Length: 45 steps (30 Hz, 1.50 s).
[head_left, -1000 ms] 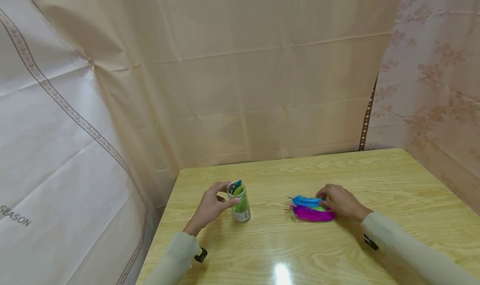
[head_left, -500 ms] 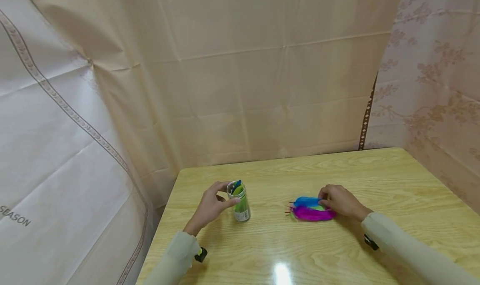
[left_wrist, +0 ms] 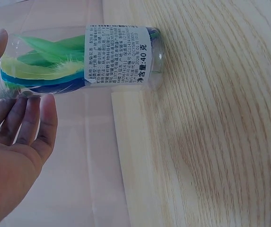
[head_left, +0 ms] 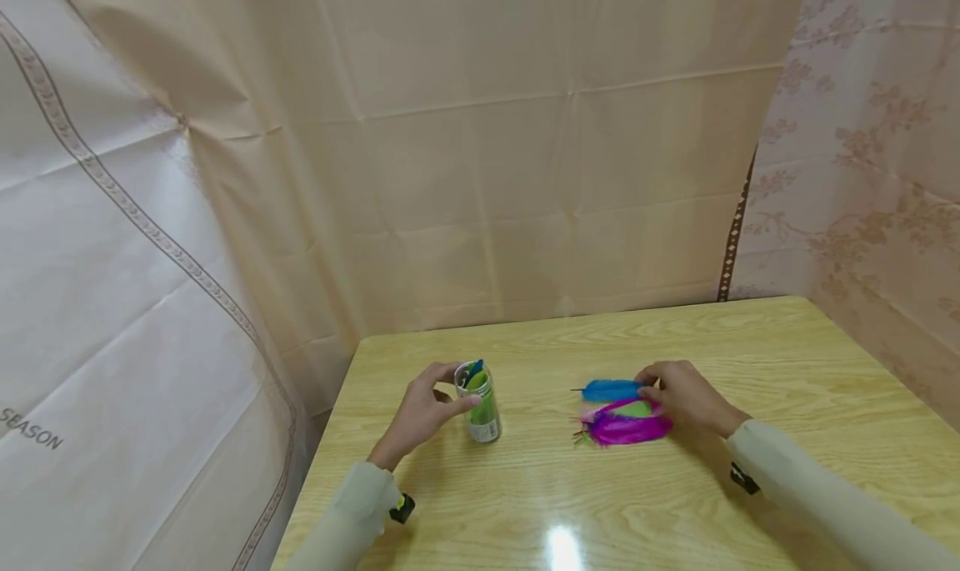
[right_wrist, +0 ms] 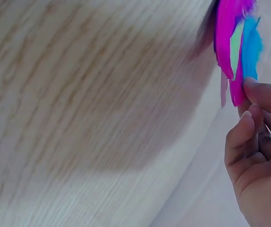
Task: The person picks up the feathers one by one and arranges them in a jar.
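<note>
My left hand [head_left: 420, 411] grips a clear jar [head_left: 484, 429] near its rim, thumb on one side and fingers on the other. It stands upright on the table with green, yellow and blue feathers [left_wrist: 50, 71] inside; a white printed label [left_wrist: 118, 56] wraps its lower part. Over to the right, my right hand [head_left: 686, 400] pinches the tip of a blue feather [head_left: 609, 390] between thumb and fingers. Just below it lies a loose pile with magenta feathers [head_left: 630, 429] and a light green feather [head_left: 637, 408]. The pile's lower layers are partly hidden.
Both hands work over a light wood-grain table [head_left: 525, 504]. Beige cloth [head_left: 540, 179] hangs behind its far edge, with a white cloth [head_left: 112, 346] at the left and a floral one [head_left: 877, 179] at the right.
The blue feather has shifted away from the magenta ones, toward the table's far side, with my right hand rising slightly. Left hand and jar stay put.
</note>
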Tool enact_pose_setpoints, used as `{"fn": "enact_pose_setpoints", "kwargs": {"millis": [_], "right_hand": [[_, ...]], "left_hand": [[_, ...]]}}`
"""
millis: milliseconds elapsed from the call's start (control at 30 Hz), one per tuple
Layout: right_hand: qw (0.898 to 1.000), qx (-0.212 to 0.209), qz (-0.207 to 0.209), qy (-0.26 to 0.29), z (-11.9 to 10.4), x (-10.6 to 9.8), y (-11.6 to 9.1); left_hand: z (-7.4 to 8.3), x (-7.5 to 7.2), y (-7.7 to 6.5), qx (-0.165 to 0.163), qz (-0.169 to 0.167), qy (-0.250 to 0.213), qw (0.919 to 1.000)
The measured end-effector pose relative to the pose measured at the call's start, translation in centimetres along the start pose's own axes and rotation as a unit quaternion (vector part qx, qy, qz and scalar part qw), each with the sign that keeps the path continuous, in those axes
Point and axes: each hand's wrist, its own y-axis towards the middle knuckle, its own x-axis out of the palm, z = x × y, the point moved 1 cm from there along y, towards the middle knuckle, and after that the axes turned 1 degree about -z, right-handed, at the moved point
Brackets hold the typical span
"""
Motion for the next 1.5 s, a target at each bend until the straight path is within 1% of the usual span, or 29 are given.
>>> {"fn": "enact_pose_setpoints", "kwargs": {"millis": [100, 300, 433, 567, 967, 1300, 1500], "right_hand": [[1.000, -0.004, 0.008, 0.007, 0.0, -0.2, 0.0], [0.998, -0.020, 0.048, -0.044, 0.1, -0.5, 0.2], [0.996, -0.037, 0.067, -0.055, -0.2, -0.9, 0.3], [0.994, -0.051, 0.082, -0.053, -0.8, -1.4, 0.3], [0.989, -0.068, 0.122, -0.045, -1.5, -2.1, 0.6], [0.988, -0.071, 0.137, -0.026, -2.4, -2.7, 0.6], [0.987, -0.072, 0.144, -0.026, -2.8, -2.7, 0.7]], "left_hand": [[0.0, 0.0, 0.0, 0.003, -0.001, 0.000, 1.0000], [-0.1, 0.0, 0.1, 0.005, -0.001, 0.002, 1.0000], [-0.1, 0.0, 0.1, 0.003, 0.000, 0.001, 1.0000], [-0.1, 0.0, 0.0, 0.003, 0.000, -0.001, 1.0000], [-0.2, 0.0, 0.0, 0.004, -0.002, -0.002, 1.0000], [-0.2, 0.0, 0.0, 0.007, 0.000, -0.002, 1.0000], [-0.2, 0.1, 0.0, 0.009, 0.001, -0.002, 1.0000]]}}
